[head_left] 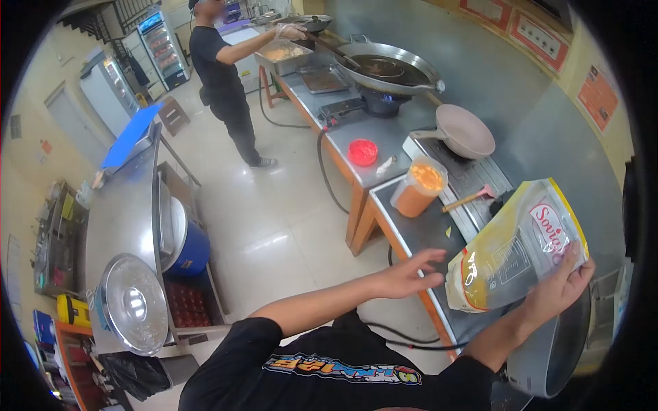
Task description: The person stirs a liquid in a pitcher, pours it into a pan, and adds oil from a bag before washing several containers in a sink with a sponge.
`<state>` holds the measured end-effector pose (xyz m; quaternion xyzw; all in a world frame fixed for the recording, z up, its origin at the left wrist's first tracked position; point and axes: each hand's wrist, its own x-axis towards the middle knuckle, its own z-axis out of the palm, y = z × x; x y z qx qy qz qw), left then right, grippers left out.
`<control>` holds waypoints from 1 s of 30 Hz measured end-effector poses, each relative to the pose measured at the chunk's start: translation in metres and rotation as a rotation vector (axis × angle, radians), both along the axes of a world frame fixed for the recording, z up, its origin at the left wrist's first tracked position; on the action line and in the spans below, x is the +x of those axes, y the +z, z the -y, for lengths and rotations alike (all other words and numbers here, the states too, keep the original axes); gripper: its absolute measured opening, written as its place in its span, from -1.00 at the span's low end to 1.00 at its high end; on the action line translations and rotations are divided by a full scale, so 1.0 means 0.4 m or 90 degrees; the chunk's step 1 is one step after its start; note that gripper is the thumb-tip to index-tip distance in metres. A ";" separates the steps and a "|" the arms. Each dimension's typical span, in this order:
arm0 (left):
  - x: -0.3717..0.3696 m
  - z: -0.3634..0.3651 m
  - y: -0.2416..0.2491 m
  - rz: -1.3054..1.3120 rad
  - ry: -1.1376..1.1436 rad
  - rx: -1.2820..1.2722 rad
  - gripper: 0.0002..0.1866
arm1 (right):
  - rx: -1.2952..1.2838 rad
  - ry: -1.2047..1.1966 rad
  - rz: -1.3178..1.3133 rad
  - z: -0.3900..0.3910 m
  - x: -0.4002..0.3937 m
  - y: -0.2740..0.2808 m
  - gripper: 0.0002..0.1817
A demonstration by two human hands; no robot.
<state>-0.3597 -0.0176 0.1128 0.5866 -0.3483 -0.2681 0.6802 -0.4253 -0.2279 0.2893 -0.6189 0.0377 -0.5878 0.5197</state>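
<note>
A large yellow and clear plastic pouch (pixel 504 257) with a red "Sovia" label is tilted over the counter on the right. My right hand (pixel 563 282) grips its right edge, fingers and thumb closed on the plastic. My left hand (pixel 411 274) is beside the pouch's lower left end, fingers apart and nothing in them; it appears just short of touching. Below my right forearm stands a deep grey pot (pixel 541 359). Beyond the pouch lies a spatula (pixel 469 197) with a pink head, near a clear plastic tub (pixel 415 192) of orange contents.
A pale frying pan (pixel 466 130) rests on a stove. Farther off, a co-worker (pixel 223 82) holds a long-handled tool in a big wok (pixel 418 68) over a blue flame. A red lid (pixel 362 152) lies on the counter. Metal table (pixel 130 212) stands left; hoses hang below the counter.
</note>
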 end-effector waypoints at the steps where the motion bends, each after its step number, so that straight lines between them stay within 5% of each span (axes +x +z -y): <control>1: 0.038 0.041 0.021 -0.008 -0.016 -0.019 -0.37 | -0.015 0.002 0.000 0.010 0.046 -0.003 -0.86; 5: 0.269 0.219 0.009 -0.095 -0.115 -0.162 -0.43 | -0.127 -0.073 -0.074 0.137 0.287 0.016 -0.82; 11: 0.512 0.422 0.075 -0.364 -0.104 -0.046 -0.42 | -0.400 -0.355 -0.367 0.428 0.789 0.036 -0.54; 13: 0.568 0.490 0.046 -0.482 -0.128 -0.092 -0.40 | -0.388 -0.278 -0.540 0.463 0.917 0.026 -0.47; 20: 0.694 0.606 -0.013 -0.630 -0.153 -0.109 -0.28 | -0.517 -0.248 -0.720 0.552 1.217 -0.111 -0.56; 24: 0.732 0.625 -0.024 -0.685 -0.172 -0.123 -0.22 | -0.632 -0.212 -0.780 0.553 1.281 -0.136 -0.64; 30: 0.757 0.617 0.009 -0.719 -0.202 -0.124 -0.17 | -0.595 -0.182 -0.837 0.579 1.338 -0.155 -0.65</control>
